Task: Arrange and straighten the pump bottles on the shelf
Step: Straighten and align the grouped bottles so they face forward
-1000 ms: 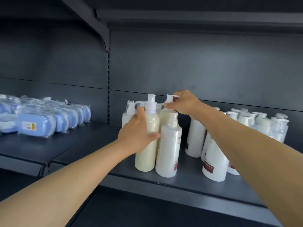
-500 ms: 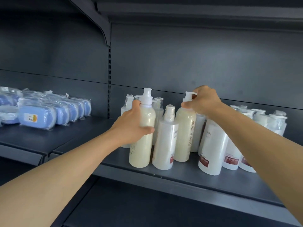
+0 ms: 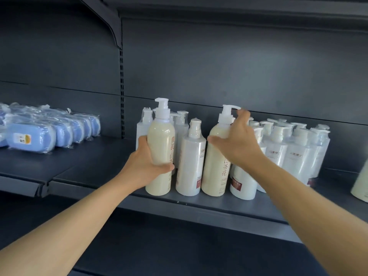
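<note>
Mid-frame on the shelf (image 3: 199, 206), the left hand (image 3: 145, 166) grips one cream pump bottle (image 3: 159, 148); the right hand (image 3: 237, 144), fingers spread, rests on another (image 3: 216, 166). The front row looks half aligned; the wrapped white bottles (image 3: 294, 148) behind remain crowded.

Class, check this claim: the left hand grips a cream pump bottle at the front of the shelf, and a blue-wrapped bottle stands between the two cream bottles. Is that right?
Not quite. The head view shows the left hand gripping the left cream bottle on the shelf, but the bottle standing between it and the right cream bottle is a white wrapped bottle, not blue-wrapped.
</note>
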Available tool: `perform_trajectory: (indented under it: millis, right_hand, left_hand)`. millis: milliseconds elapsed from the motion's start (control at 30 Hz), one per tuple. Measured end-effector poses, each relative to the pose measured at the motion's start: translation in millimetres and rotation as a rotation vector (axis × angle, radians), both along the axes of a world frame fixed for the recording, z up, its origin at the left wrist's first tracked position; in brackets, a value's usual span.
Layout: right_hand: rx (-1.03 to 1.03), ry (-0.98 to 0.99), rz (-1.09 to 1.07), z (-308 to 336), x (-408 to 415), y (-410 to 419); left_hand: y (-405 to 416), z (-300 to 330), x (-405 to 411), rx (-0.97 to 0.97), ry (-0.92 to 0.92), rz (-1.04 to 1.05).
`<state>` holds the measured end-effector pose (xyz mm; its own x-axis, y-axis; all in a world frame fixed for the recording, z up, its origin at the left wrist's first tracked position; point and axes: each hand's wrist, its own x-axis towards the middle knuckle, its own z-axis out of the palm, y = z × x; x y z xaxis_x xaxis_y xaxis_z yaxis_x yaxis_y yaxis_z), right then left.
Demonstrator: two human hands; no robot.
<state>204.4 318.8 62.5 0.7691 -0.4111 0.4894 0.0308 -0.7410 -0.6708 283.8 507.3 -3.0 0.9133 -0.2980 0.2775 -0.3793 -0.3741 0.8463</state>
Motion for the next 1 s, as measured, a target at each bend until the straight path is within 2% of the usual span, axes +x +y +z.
perform_trajectory:
  millis: [100,267,533,767,1000]
  right_hand:
    - [0.039,0.077,0.016,-36.5,-1.0,3.5]
    - [0.136,0.169,-0.088,-72.1,0.0,7.6]
    - [0.038,0.187,-0.171,-72.4,-28.3,18.2]
    - [0.050,0.173,-0.200,-65.0,-78.2,10.2]
    - [0.092,0.186,-0.342,-53.9,-139.2,-40.7]
  left_hand:
    - [0.3,-8.5,1.4,-0.008,0.038,0.023]
    - [-0.4,-6.3,-2.1,0.032,0.021,0.036]
    - [5.1,-0.4,-26.8,0.081,-0.017,0.047]
    - [-9.9,5.5,-66.8,0.048,-0.056,-0.084]
    - [-75.2,18.4,-113.5,0.006,-0.087,-0.255]
